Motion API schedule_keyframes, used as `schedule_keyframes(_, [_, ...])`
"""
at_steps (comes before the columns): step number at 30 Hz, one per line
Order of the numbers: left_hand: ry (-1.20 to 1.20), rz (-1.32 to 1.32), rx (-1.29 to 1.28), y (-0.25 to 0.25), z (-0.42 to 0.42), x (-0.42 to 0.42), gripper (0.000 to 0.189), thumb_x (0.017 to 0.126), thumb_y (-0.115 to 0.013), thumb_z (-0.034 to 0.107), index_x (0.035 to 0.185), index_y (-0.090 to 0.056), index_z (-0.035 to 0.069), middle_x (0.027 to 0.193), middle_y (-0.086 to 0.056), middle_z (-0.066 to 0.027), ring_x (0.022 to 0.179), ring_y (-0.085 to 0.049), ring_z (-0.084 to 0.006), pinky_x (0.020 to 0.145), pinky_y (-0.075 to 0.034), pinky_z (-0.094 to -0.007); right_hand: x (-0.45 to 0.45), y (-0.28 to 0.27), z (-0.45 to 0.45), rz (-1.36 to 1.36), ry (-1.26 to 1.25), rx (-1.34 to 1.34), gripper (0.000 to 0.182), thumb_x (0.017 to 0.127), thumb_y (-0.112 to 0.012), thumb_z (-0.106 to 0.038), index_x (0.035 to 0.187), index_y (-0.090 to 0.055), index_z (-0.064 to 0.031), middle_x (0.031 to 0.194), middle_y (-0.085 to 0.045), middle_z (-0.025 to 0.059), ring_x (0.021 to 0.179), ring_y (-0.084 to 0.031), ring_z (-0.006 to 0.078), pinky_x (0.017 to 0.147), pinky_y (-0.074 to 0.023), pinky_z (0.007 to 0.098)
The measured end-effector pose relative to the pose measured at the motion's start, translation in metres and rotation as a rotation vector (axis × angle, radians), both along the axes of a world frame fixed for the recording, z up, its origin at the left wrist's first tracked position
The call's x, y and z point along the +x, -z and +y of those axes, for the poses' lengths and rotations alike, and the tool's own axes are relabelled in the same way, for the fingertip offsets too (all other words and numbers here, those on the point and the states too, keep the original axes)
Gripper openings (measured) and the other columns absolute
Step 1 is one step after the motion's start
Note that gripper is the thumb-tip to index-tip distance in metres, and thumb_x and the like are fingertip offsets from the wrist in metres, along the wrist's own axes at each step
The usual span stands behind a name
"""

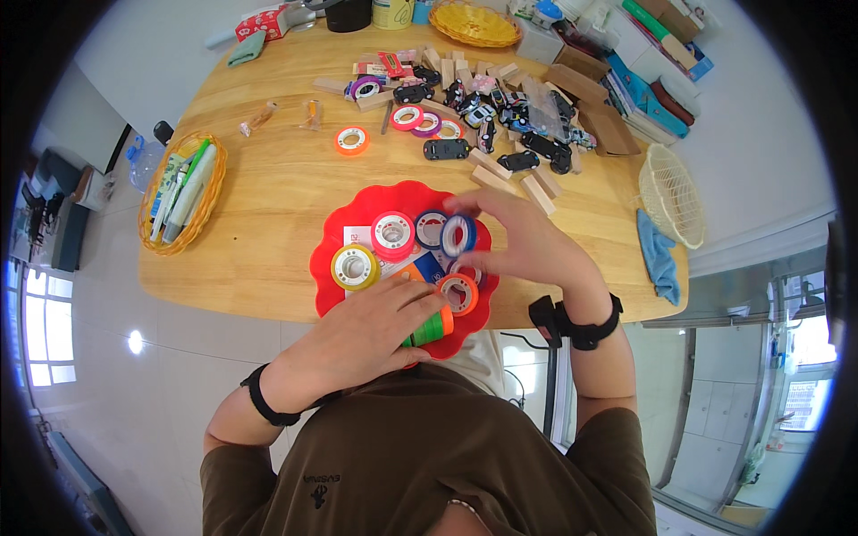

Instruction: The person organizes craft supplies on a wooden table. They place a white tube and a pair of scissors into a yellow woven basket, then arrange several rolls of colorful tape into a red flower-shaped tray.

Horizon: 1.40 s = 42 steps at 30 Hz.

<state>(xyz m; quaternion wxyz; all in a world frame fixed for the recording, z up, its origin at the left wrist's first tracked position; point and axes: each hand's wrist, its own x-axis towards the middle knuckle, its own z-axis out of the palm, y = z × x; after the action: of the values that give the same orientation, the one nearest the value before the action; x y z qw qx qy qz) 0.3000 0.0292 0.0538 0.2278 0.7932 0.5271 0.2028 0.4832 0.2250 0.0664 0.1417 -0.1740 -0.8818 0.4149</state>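
Observation:
A red scalloped plate (375,197) at the table's near edge holds several coloured rings with white inner rims. Pink rings (393,234) are stacked at its middle, and a yellow ring (354,266) lies at its left. My left hand (369,328) covers the near part of the plate, its fingers on green rings (427,330) beside an orange ring (458,295). At the plate's right side my right hand (516,238) curves around a tilted blue ring (458,235), fingers and thumb at its edge; whether it grips the ring is not certain. Another blue ring (431,229) lies just left.
Beyond the plate lie an orange ring (352,141), more rings, toy cars (446,149) and wooden blocks (493,179). A wicker basket of pens (218,177) stands left. At right are a pale basket (670,194) and a blue cloth (658,258). A yellow basket (476,23) stands at the back.

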Motion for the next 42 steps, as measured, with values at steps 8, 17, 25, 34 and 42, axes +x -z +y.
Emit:
schedule_keyframes(8, [0.006, -0.024, 0.046, 0.004, -0.003, -0.004, 0.067, 0.083, -0.077, 0.023, 0.141, -0.046, 0.009, 0.130, -0.056, -0.0137, 0.123, -0.054, -0.0332, 0.103, -0.046, -0.0439, -0.021, 0.011, 0.002, 0.008, -0.107, 0.547, 0.046, 0.070, -0.083, -0.015, 0.112, -0.067, -0.0066, 0.120, -0.066, 0.0094, 0.112, -0.059, 0.0304, 0.100, -0.0462, 0.0404])
schedule_keyframes(17, [0.008, -0.024, 0.039, 0.005, -0.003, -0.006, 0.067, 0.084, -0.077, 0.026, 0.142, -0.046, 0.010, 0.130, -0.056, -0.0133, 0.123, -0.053, -0.0329, 0.102, -0.046, -0.0438, -0.031, 0.014, -0.006, -0.148, -0.141, 0.582, 0.051, 0.069, -0.083, -0.016, 0.116, -0.064, -0.0082, 0.119, -0.063, 0.0077, 0.114, -0.056, 0.0291, 0.098, -0.0454, 0.0417])
schedule_keyframes(25, [-0.005, -0.036, 0.033, 0.006, -0.006, -0.008, 0.064, 0.085, -0.075, 0.028, 0.140, -0.049, 0.008, 0.132, -0.055, -0.0130, 0.124, -0.053, -0.0317, 0.103, -0.046, -0.0428, -0.032, 0.005, -0.011, -0.324, -0.175, 0.521, 0.054, 0.068, -0.086, -0.027, 0.116, -0.067, -0.0091, 0.111, -0.061, 0.0067, 0.113, -0.055, 0.0275, 0.093, -0.0452, 0.0410])
schedule_keyframes(34, [-0.043, -0.090, 0.055, -0.002, -0.008, -0.017, 0.059, 0.083, -0.077, 0.023, 0.136, -0.054, 0.011, 0.132, -0.058, -0.0120, 0.122, -0.056, -0.0327, 0.101, -0.048, -0.0433, -0.034, 0.005, -0.012, -0.340, -0.162, 0.512, 0.055, 0.070, -0.085, -0.024, 0.119, -0.065, -0.0098, 0.111, -0.063, 0.0076, 0.111, -0.058, 0.0283, 0.093, -0.0456, 0.0409])
schedule_keyframes(42, [-0.090, -0.097, 0.079, 0.001, -0.013, -0.024, 0.057, 0.081, -0.077, 0.020, 0.133, -0.057, 0.011, 0.130, -0.060, -0.0097, 0.119, -0.057, -0.0330, 0.099, -0.050, -0.0427, -0.032, 0.006, -0.016, -0.262, -0.121, 0.465, 0.061, 0.069, -0.085, -0.019, 0.123, -0.061, -0.0094, 0.117, -0.064, 0.0098, 0.115, -0.058, 0.0298, 0.097, -0.0452, 0.0418])
